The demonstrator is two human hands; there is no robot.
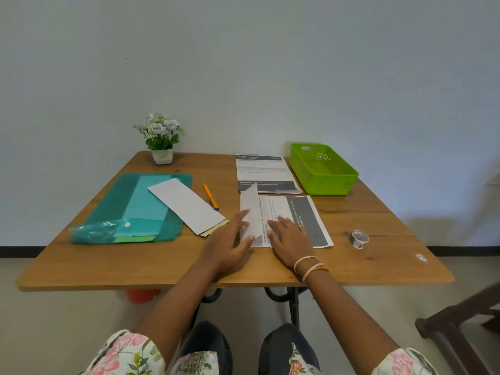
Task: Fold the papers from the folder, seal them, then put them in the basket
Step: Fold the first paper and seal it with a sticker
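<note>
Wooden square table [108, 261] with rounded corners, set against a pale wall; its near edge runs just beyond the person's knees. At near centre lies a white printed sheet of paper with a dark grey band [303, 220], its left portion lifted into a partial fold. The left hand [230, 244] holds that raised flap, fingers extended along it and thumb at its near edge. The right hand [290, 239] presses flat on the sheet just to the right of the fold, fingers straight and slightly spread. A second printed sheet with dark bands [263, 173] lies beyond, just beside the bright green plastic basket [324, 182] at the far right corner. A translucent teal plastic folder [113, 207] occupies the left side, with a long white envelope [186, 209] overlapping its right edge and an orange pen [210, 197] just beside the envelope. A small roll of patterned tape [359, 239] sits near the right edge, apart from the sheet. A white potted plant with white flowers [161, 142] stands at the far left edge. Bare tabletop lies between the tape and the near right corner.
</note>
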